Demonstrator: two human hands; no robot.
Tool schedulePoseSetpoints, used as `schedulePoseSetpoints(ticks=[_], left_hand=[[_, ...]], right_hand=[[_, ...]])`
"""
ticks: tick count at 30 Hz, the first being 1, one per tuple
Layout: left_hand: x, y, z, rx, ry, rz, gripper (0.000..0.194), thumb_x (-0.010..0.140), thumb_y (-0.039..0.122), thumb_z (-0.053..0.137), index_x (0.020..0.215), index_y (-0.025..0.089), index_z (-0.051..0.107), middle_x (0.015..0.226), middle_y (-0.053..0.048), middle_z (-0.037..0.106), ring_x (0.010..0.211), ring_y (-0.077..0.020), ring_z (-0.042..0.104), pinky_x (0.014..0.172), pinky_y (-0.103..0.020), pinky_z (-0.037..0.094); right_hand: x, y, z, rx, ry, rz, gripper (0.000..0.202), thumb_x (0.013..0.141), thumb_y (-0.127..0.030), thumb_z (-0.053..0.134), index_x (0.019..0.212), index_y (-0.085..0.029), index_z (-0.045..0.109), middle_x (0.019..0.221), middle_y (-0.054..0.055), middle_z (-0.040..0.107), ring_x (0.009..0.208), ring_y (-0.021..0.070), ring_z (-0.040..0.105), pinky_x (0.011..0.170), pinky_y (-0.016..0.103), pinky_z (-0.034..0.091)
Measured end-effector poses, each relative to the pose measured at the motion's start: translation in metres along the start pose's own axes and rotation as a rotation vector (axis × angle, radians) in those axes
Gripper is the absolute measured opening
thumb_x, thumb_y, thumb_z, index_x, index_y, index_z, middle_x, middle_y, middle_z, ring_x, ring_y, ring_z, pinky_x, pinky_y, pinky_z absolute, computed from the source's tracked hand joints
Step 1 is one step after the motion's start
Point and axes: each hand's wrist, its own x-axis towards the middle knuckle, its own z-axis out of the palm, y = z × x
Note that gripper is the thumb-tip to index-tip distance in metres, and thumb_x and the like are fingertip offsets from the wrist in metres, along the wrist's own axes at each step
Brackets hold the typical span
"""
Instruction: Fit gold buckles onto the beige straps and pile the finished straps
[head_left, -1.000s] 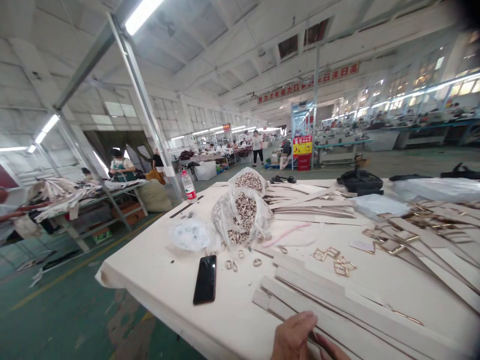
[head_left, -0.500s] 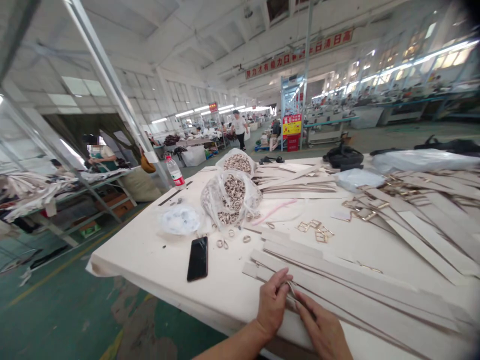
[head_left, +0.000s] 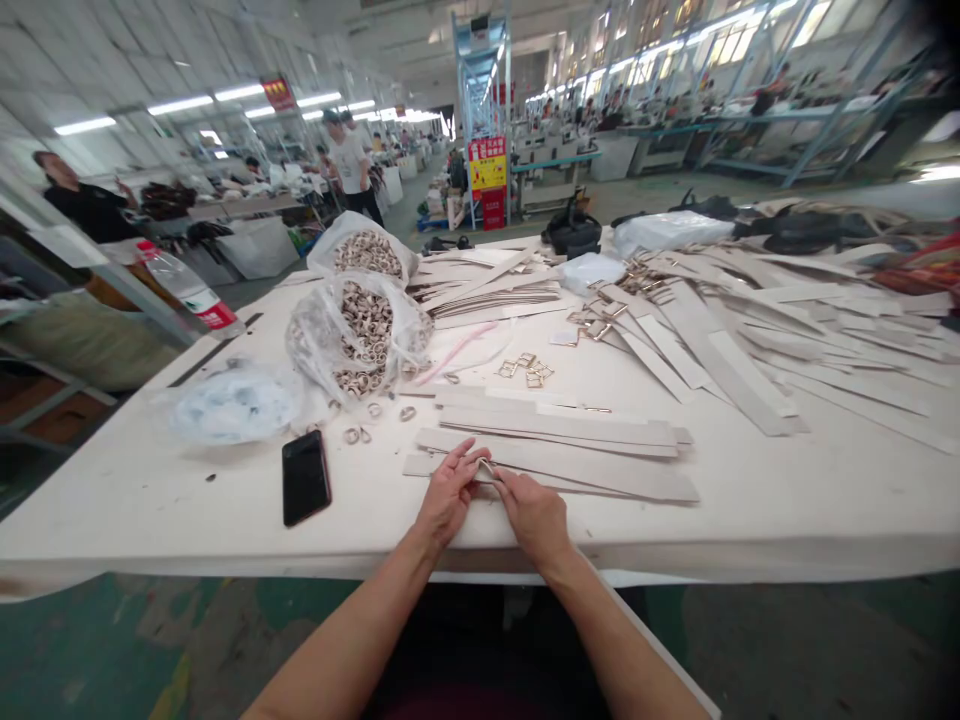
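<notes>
My left hand (head_left: 450, 492) and my right hand (head_left: 534, 510) meet near the front edge of the table. Between their fingertips is a bent beige strip (head_left: 485, 468), pinched from both sides. Just beyond the hands lie long flat beige strips (head_left: 600, 468), side by side. Several gold buckles (head_left: 536, 375) rest loose farther back. To the left, small beige loops (head_left: 407, 413) lie scattered before an open plastic bag of loops (head_left: 365, 325). A second bag of loops (head_left: 367, 252) stands behind it. The fingers partly cover the held strip.
A black phone (head_left: 306, 478) lies left of my hands. Beyond it are a clear plastic bag (head_left: 234, 405) and a bottle (head_left: 196, 295). Strips with buckles (head_left: 720, 360) are heaped at the right. People (head_left: 349, 165) stand beyond the table (head_left: 847, 500).
The view has swung right and downward, so more of the right heap and both forearms show. Both hands still hold the strip. Another person has come into view at the far left.
</notes>
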Motion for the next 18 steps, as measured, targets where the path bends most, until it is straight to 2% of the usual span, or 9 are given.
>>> schedulePoseSetpoints(ticks=[5, 7, 10, 14, 18], left_hand=[[-0.002, -0.002, -0.001, 0.133, -0.039, 0.016, 0.053, 0.075, 0.020, 0.066, 0.125, 0.016, 0.050, 0.117, -0.010, 0.063, 0.109, -0.0176, 0.057, 0.095, -0.030, 0.042], [-0.002, -0.003, 0.001, 0.155, -0.035, 0.031, 0.056, 0.075, 0.021, 0.067, 0.127, 0.017, 0.048, 0.117, -0.010, 0.063, 0.110, -0.0182, 0.056, 0.096, -0.031, 0.041], [-0.004, -0.004, 0.010, 0.061, 0.011, 0.053, 0.065, 0.072, 0.019, 0.069, 0.132, 0.022, 0.042, 0.121, -0.008, 0.060, 0.112, -0.0179, 0.055, 0.094, -0.029, 0.043], [-0.005, -0.002, 0.024, -0.141, -0.001, -0.050, 0.059, 0.073, 0.017, 0.068, 0.128, 0.020, 0.046, 0.115, -0.007, 0.063, 0.100, -0.0138, 0.060, 0.089, -0.024, 0.045], [-0.001, 0.008, 0.027, -0.203, 0.044, -0.082, 0.049, 0.074, 0.015, 0.068, 0.120, 0.016, 0.051, 0.099, -0.006, 0.068, 0.082, -0.0110, 0.062, 0.077, -0.022, 0.047]], right_hand=[[0.002, 0.009, -0.004, 0.331, -0.036, 0.038, 0.025, 0.091, -0.031, 0.046, 0.105, -0.025, 0.066, 0.101, 0.002, 0.072, 0.091, 0.0178, 0.066, 0.079, 0.027, 0.049], [0.001, 0.008, -0.002, 0.383, -0.011, 0.044, 0.024, 0.090, -0.031, 0.047, 0.104, -0.024, 0.065, 0.103, 0.002, 0.071, 0.093, 0.0181, 0.066, 0.083, 0.028, 0.049], [-0.001, -0.001, 0.002, 0.379, 0.078, 0.046, 0.027, 0.089, -0.033, 0.048, 0.110, -0.021, 0.061, 0.107, 0.005, 0.069, 0.094, 0.0193, 0.065, 0.084, 0.029, 0.049], [0.000, -0.008, 0.001, 0.396, 0.120, 0.062, 0.048, 0.084, -0.031, 0.054, 0.129, -0.019, 0.044, 0.113, 0.009, 0.065, 0.092, 0.0214, 0.066, 0.079, 0.031, 0.050], [-0.002, 0.005, -0.009, 0.500, -0.013, 0.087, 0.075, 0.074, -0.030, 0.064, 0.140, -0.019, 0.031, 0.092, 0.006, 0.069, 0.082, 0.0223, 0.066, 0.073, 0.031, 0.050]])
